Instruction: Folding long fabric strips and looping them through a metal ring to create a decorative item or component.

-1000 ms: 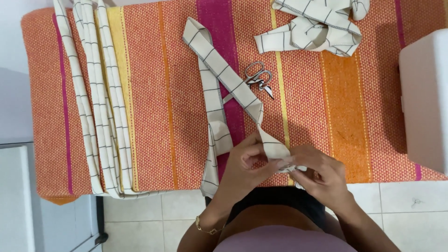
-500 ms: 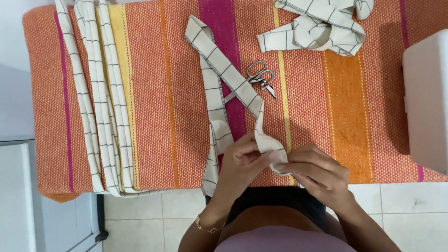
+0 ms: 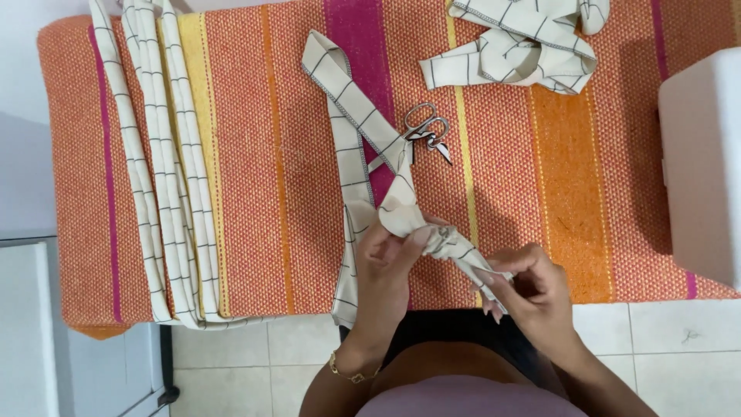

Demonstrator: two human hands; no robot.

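head view. the left hand [image 3: 386,259] and right hand [image 3: 532,289] work a cream checked strip [image 3: 351,116] at the near edge of a table under an orange striped cloth [image 3: 255,154]. the strip runs from a folded far end near the table's middle, down past the scissors [image 3: 427,130], to a bunched section [image 3: 432,232] between the two hands; another length of it hangs over the near edge beside the left wrist.

left hand: fingers curled, thumb and fingertips pinching the bunched fabric from the left. right hand: fingers drawn together, pinching the narrow free end [image 3: 490,274] that leads out of the bunch. neither hand is spread flat. the fabric between them looks scrunched, as if a tube were being turned or worked along; which, cannot tell.

judgement on doing it well: keep the left pinch firm just behind the bunch so it does not slide back, and let the right hand draw the end in short, even pulls in line with the strip, not sideways, to spare the stitched edge. ease the gathers along a little at a time.

around: a stack of long strips [image 3: 166,170] lies along the left, a loose pile [image 3: 525,46] sits far right, well apart, and a white box [image 3: 702,170] stands at the right edge.
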